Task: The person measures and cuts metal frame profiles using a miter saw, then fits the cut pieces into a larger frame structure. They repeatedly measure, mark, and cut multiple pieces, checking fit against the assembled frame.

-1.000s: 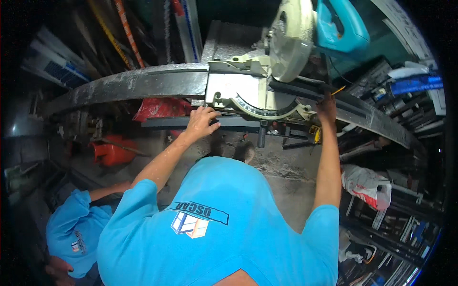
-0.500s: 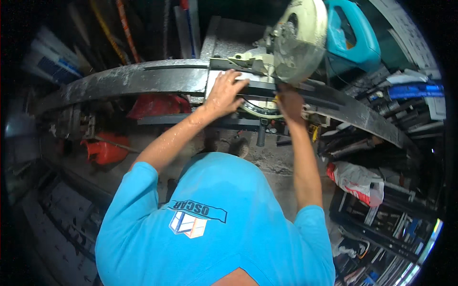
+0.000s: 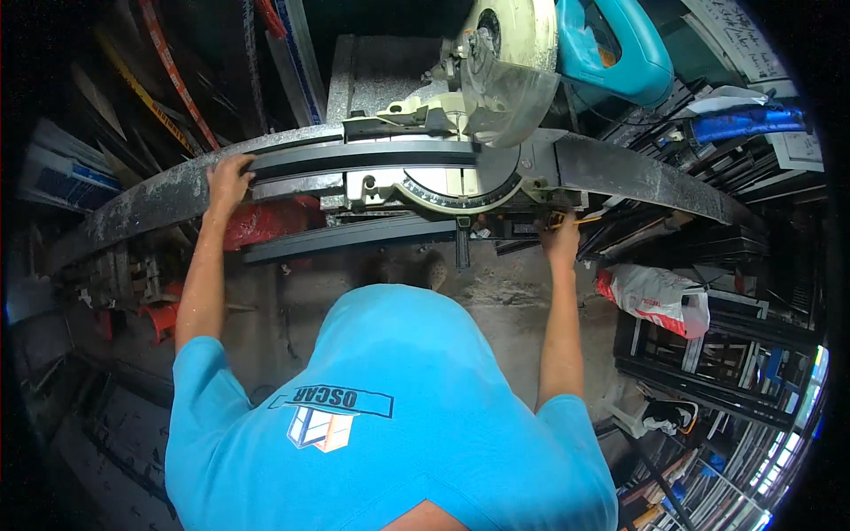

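A dark grey metal profile lies across the bed of the mitre saw, its right end near the clear blade guard. My left hand is at the profile's left end, fingers curled over it. The saw head is raised above the bed. To the right, just below the front edge of the bench, my right hand closes around a small yellow-and-black thing that looks like a tape measure. The fingers partly hide it.
A long grey bench extends both ways from the saw. Another dark profile lies lower, in front of the bench. Profiles and offcuts crowd the right side, near a white-and-red bag. Red cloth or plastic shows under the bench.
My left hand has moved left from the saw bed to the profile's end. My right hand has come from beside the blade guard down to the yellow-and-black thing. The view has shifted right.
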Available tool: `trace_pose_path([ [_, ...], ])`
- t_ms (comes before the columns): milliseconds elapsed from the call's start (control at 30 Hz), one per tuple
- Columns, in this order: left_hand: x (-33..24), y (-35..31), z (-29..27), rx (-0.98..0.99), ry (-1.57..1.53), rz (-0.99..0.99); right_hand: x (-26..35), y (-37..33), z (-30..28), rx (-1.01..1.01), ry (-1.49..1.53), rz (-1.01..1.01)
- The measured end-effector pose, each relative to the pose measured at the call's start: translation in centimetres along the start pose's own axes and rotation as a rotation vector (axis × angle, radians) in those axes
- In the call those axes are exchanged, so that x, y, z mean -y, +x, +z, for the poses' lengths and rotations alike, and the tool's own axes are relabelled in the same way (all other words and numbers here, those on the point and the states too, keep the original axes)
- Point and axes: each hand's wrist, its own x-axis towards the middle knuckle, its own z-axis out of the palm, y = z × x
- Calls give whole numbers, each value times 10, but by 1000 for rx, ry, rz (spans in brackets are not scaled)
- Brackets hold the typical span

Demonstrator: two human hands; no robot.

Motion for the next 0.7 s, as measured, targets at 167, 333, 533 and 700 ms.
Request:
trace_pose_path([
  [167,-32,-4,-23,-45,105,-110,-18,9,-1,141,263,124],
  [333,-109,-16,-14,-184,-256,186,9,8,-40,116,477,144],
  [533,-257,-51,24,719,-1154,50,120,0,-52,462,885,-185],
  [700,-279,-55,31,869,-1529,-175,205,-4,-75,661,750,-397],
])
